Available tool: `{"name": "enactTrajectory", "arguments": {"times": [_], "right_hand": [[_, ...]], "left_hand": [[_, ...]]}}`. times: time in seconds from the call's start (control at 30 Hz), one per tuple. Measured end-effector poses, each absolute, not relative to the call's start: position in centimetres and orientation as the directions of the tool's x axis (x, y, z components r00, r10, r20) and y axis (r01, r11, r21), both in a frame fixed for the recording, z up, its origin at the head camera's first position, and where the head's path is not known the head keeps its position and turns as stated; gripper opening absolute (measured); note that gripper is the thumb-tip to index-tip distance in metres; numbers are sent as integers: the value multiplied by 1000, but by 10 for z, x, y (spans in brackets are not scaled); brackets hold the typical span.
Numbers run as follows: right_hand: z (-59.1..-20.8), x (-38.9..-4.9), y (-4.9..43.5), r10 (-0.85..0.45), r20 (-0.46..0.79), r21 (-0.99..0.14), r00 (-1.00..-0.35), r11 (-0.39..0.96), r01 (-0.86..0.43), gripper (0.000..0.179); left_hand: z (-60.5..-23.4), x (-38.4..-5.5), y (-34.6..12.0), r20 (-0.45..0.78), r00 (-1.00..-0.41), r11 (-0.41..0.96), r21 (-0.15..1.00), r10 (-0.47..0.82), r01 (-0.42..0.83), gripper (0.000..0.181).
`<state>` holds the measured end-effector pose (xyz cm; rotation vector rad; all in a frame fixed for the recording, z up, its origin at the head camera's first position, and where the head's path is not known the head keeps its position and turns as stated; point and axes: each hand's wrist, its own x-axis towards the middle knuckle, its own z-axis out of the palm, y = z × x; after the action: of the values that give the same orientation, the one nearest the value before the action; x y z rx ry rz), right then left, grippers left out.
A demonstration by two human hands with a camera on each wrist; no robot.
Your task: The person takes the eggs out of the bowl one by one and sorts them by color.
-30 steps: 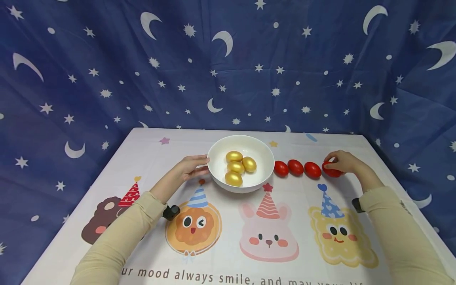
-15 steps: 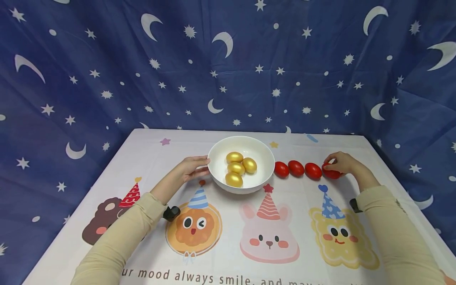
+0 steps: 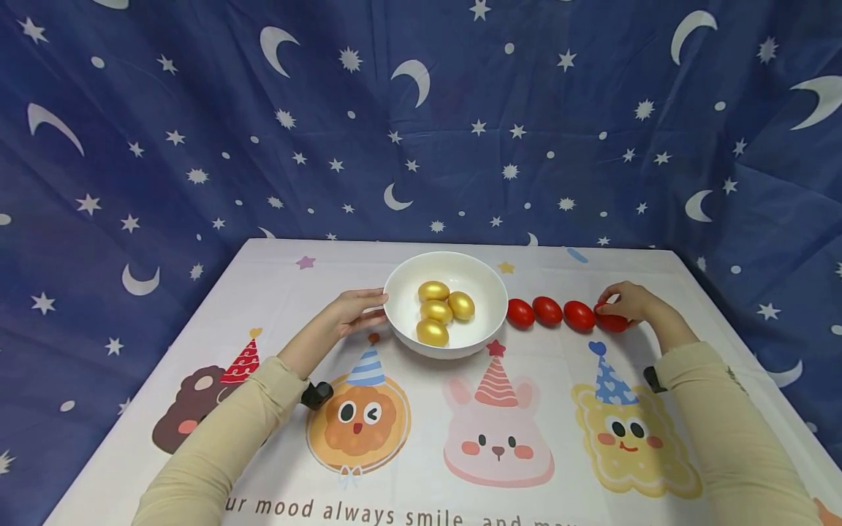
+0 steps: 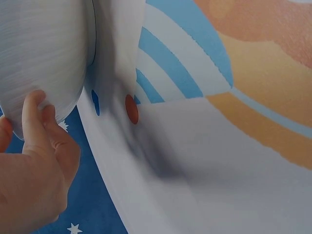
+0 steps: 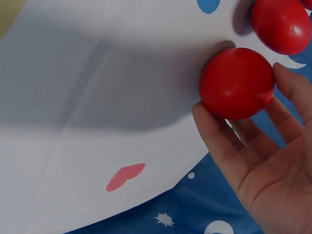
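Note:
A white bowl (image 3: pixel 476 329) sits at the middle of the table with several shiny gold eggs (image 3: pixel 436 312) in it. Against its outer left side, fingers stretched to the wall near the rim, rests my left hand (image 3: pixel 351 308). The left wrist view shows those fingertips (image 4: pixel 35 95) touching the bowl's outside. At the right end of a row of red eggs (image 3: pixel 547 312), my right hand (image 3: pixel 634 301) pinches the last red egg (image 5: pixel 237 83) between thumb and fingertips. The neighbouring red egg (image 5: pixel 282 24) is close beside it.
The white tablecloth (image 3: pixel 421 438) carries printed cartoon faces and lettering. Behind the table hangs a dark blue curtain (image 3: pixel 316 109) with stars and moons. The row's left end is close to the bowl's right side.
My right wrist has shifted very slightly to the left, its fingers staying at the last red egg. The left hand and bowl have not visibly moved.

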<state>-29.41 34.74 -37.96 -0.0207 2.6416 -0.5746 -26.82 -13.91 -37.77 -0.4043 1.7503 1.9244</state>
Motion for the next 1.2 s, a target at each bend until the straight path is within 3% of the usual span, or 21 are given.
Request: {"name": "enactTrajectory", "arguments": {"times": [0.43,1.2], "right_hand": [[-377,-294,342,-78,-432,-399,-898,910,113,45],[-383,-307,353,-145,-405,-409,-903,912,37,47]], "left_hand": [[-379,-269,-139,-537,-828,-52,833,159,-550,52],[-379,-268,-139,-531,-834,-57,838,149,-543,51]]}}
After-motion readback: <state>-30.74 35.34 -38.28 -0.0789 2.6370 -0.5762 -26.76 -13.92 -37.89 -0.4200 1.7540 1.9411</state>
